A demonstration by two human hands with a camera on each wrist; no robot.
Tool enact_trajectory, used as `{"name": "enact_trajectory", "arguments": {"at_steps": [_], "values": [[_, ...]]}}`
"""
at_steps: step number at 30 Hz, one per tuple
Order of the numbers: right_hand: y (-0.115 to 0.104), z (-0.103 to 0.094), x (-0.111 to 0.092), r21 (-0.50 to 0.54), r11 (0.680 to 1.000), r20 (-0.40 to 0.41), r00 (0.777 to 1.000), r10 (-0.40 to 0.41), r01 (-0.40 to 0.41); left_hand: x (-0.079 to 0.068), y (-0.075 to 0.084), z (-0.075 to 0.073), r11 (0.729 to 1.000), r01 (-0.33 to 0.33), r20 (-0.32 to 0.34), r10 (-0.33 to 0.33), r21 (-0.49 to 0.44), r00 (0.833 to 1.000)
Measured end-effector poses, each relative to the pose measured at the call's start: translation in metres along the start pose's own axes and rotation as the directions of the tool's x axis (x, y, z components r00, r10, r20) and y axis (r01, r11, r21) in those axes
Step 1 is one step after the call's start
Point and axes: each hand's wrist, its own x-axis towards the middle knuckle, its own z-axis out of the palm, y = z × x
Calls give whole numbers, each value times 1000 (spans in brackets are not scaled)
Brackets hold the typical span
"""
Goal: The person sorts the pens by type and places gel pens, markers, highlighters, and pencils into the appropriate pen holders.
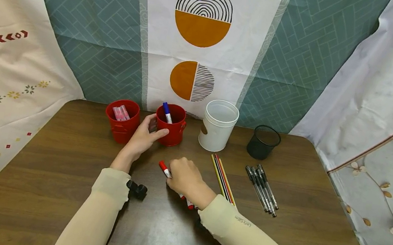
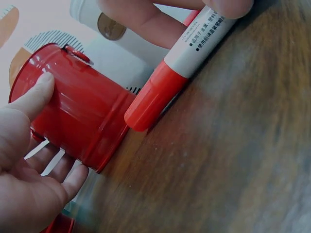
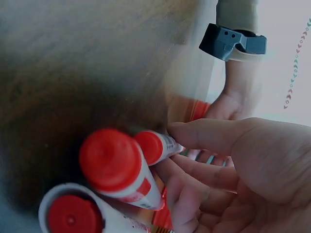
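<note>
My left hand (image 1: 143,137) holds a small red bucket (image 1: 173,135) by its side, with the thumb on the near wall and the fingers around the other side. A blue-capped marker (image 1: 167,113) leans upright inside that bucket. Just in front, my right hand (image 1: 185,176) pinches a red-capped marker (image 1: 165,169) between thumb and fingers, low over the table. Its red cap (image 2: 158,97) points toward the bucket in the left wrist view. More red-and-white markers (image 3: 116,167) lie beside and under the right hand, partly hidden by it.
Left of the held bucket stands another red bucket (image 1: 124,132) with pink-wrapped pieces (image 1: 121,112) inside. To the right are a white bucket (image 1: 215,135) and a black mesh cup (image 1: 260,148). Colored pencils (image 1: 224,178) and several black pens (image 1: 262,188) lie before them on the wooden table (image 1: 33,183).
</note>
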Motion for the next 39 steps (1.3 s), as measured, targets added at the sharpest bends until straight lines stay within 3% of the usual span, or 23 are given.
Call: {"name": "enact_trajectory", "arguments": {"at_steps": [8, 16, 20, 27, 33, 39], "values": [[2, -2, 2, 65, 998, 12, 1000, -5, 5, -8, 18, 2, 999, 39, 13, -39, -10, 999], [7, -16, 1, 266, 963, 57, 998, 41, -55, -17, 32, 3, 999, 36, 19, -36, -5, 999], [10, -21, 1, 347, 936, 63, 997, 46, -65, -14, 26, 2, 999, 47, 15, -47, -6, 999], [20, -33, 1, 431, 902, 23, 1000, -20, 8, -1, 3, 0, 1000, 8, 6, -8, -7, 1000], [31, -42, 4, 524, 850, -12, 998, -62, 59, 0, 1, 1, 1000, -3, 3, 3, -9, 1000], [39, -50, 8, 635, 767, -75, 996, -56, 91, -12, 21, 3, 1000, 9, 16, -8, -29, 1000]]}}
